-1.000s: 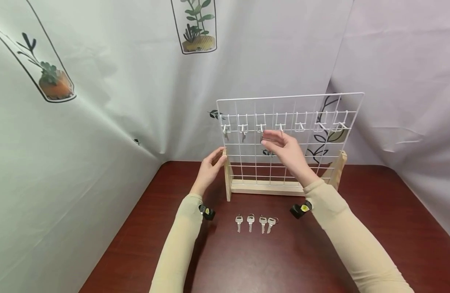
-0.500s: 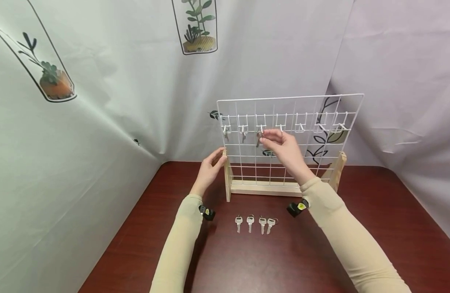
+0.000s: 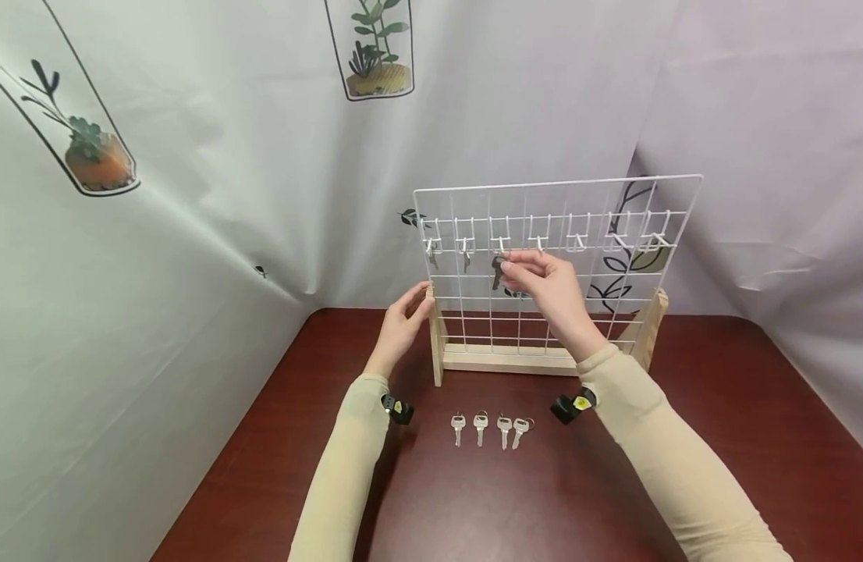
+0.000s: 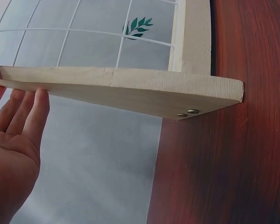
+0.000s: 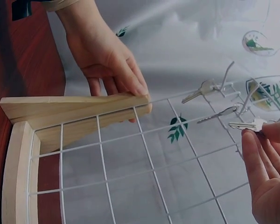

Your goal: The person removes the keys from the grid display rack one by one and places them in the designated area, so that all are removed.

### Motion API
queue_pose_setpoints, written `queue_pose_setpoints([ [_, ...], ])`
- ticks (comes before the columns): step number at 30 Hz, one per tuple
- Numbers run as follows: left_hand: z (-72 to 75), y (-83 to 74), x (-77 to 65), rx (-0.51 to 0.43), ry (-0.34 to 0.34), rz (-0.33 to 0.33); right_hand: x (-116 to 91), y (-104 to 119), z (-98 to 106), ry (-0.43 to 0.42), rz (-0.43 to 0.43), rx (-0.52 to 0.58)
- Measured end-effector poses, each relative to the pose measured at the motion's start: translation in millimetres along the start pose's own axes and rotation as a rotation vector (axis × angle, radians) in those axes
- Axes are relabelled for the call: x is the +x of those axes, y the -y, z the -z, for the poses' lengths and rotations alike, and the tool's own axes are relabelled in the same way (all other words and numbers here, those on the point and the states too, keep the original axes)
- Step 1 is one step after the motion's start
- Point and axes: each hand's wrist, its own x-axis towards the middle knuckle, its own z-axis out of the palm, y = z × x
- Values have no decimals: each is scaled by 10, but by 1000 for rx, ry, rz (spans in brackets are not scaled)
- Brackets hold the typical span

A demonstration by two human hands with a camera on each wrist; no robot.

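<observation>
My right hand (image 3: 552,295) pinches a metal key (image 5: 247,125) between thumb and fingers, just below the third hook (image 3: 501,244) from the left on a white wire grid rack (image 3: 477,318). The held key looks dark in the head view, its blade pointing down. Two other keys hang from the first two hooks: one key (image 5: 200,92) on the outermost, another key (image 5: 220,113) beside it. My left hand (image 3: 399,326) holds the top of the rack's left wooden leg (image 4: 121,84), with fingers on its outer face and the thumb on the opposite side.
Several silver keys (image 3: 481,421) with rings lie in a row on the reddish-brown table (image 3: 474,499) before the rack. More white hooks (image 3: 577,243) line the grid to the right. A pale printed curtain (image 3: 263,140) stands behind and to the left.
The key in my right hand has come into fuller view below the third hook, its blade now hanging down past my fingertips. My left hand stays on the wooden leg.
</observation>
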Motion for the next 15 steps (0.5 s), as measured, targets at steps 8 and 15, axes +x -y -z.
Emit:
queue_pose_setpoints([
  [8, 30, -95, -34, -31, 13, 40, -28, 33, 0, 18, -5, 40],
  [15, -1, -338, -80, -37, 27, 27, -135, -34, 55, 38, -26, 13],
])
